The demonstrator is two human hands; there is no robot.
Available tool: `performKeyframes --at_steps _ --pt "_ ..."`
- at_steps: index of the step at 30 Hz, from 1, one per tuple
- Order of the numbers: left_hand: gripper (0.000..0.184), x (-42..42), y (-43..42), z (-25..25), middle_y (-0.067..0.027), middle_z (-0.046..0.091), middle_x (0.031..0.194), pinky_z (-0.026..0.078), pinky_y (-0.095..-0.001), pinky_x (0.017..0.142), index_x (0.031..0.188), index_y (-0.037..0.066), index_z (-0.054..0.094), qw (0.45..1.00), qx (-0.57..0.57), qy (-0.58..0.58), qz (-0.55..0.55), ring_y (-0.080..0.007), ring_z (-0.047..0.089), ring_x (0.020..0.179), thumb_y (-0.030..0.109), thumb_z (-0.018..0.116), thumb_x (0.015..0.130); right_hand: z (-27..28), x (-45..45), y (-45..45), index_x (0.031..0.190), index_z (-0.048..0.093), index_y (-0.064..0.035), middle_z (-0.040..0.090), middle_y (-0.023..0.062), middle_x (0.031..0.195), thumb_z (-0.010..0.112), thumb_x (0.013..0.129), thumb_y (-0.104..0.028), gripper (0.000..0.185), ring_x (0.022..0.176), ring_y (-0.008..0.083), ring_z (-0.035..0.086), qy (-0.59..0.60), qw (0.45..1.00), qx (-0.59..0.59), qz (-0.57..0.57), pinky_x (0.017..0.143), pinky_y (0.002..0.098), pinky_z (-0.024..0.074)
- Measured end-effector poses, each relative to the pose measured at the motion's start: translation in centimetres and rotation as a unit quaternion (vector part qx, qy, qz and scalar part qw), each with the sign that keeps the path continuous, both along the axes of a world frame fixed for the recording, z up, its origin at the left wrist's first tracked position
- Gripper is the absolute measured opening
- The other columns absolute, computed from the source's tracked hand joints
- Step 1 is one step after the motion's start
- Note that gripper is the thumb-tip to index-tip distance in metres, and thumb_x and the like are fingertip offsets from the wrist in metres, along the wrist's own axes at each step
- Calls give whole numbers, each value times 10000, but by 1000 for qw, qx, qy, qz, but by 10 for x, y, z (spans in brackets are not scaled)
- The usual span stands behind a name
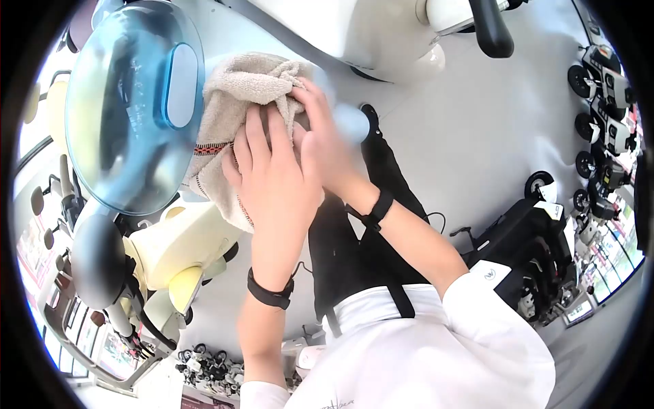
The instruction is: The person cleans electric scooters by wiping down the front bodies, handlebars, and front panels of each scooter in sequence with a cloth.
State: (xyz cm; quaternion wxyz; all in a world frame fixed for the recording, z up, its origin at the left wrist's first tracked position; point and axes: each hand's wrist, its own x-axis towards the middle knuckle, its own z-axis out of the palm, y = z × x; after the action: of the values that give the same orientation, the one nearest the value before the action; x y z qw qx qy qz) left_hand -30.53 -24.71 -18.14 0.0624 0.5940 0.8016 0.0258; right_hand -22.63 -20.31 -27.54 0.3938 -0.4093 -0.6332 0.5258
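Observation:
A beige towel (235, 92) with a red and black stitched stripe is bunched up at the upper middle. My left hand (276, 177) lies over it, back of the hand up, its fingertips bent into the folds and gripping the cloth. Close against it on the right, my right hand (323, 136) pinches the upper edge of the towel, its palm side partly blurred. Left of the towel is a glossy, see-through blue rounded shell (129, 157) with a pale oval panel. Part of the surface under the towel is hidden.
A cream scooter (184, 245) stands at the lower left, with a dark blurred rounded object (99, 262) beside it. At the top is a white vehicle body with a black handle grip (490, 31). Black and white scooters (521, 245) line the right side.

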Motion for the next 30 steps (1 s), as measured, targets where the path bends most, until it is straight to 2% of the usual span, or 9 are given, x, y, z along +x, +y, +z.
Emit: performKeyframes --at_steps 7,11,12,16,18,22,25,28,30 --pt "584 60 33 -41 -128 458 1557 301 -641 1134 1460 98 544 984 -28 174 -4 -329 453 1389 413 566 969 -50 31 3 1472 495 -47 353 268 1595 603 970 -222 542 1455 456 390 -72 996 54 2 1157 531 384" --pt "605 72 37 -78 -182 422 1593 158 -675 1205 1463 86 554 981 -84 171 -36 -348 342 1503 455 492 987 -93 37 -17 1477 490 -35 352 330 1567 617 951 -315 609 1435 457 415 -170 984 27 -48 1145 587 370" --pt "630 77 35 -80 -221 402 1601 108 -640 1234 1470 64 550 982 -120 143 -35 -364 278 1539 470 449 1000 -102 42 -30 1478 489 -33 349 332 1568 617 950 -314 612 1436 460 411 -162 985 -11 -60 1150 583 365" --pt "565 85 0 -123 -286 424 1550 189 -635 1217 1405 6 569 979 -161 65 -103 -434 339 1482 373 514 979 -145 47 -98 1487 478 -20 325 335 1586 600 957 -305 614 1486 461 336 -152 969 -176 -81 1193 566 310" --pt "563 77 -31 -147 -306 378 1572 203 -585 1232 1423 -7 544 975 -153 69 -143 -479 310 1482 352 498 991 -154 38 -125 1489 481 -27 320 312 1601 585 964 -291 597 1508 460 291 -116 976 -164 -80 1216 560 276" --pt "644 95 -31 -136 -312 306 1617 221 -459 1246 1541 -53 378 979 -190 -58 -49 -443 267 1520 353 416 1043 -149 57 -93 1477 503 -55 318 255 1627 572 970 -282 561 1529 459 242 4 994 -67 -85 1246 552 225" --pt "654 98 -10 -148 -314 288 1627 200 -455 1252 1562 -84 307 994 -83 -61 -36 -443 243 1529 348 382 1076 -164 59 -35 1431 544 -96 355 226 1613 599 957 -271 508 1488 448 343 -19 997 -13 -79 1210 562 309" --pt "639 106 22 -162 -304 304 1625 221 -432 1246 1561 -85 309 995 1 -99 0 -422 272 1526 296 408 1057 -200 61 3 1332 637 -125 582 157 1342 587 978 -256 380 1189 339 604 -24 989 -2 -143 1100 545 428" --pt "615 106 25 -185 -302 367 1584 268 -432 1219 1538 -75 353 994 48 -100 -9 -422 342 1483 273 440 1039 -230 67 1 1394 605 -117 565 151 1384 567 992 -228 418 1170 358 610 -41 991 -38 -123 1002 479 501"
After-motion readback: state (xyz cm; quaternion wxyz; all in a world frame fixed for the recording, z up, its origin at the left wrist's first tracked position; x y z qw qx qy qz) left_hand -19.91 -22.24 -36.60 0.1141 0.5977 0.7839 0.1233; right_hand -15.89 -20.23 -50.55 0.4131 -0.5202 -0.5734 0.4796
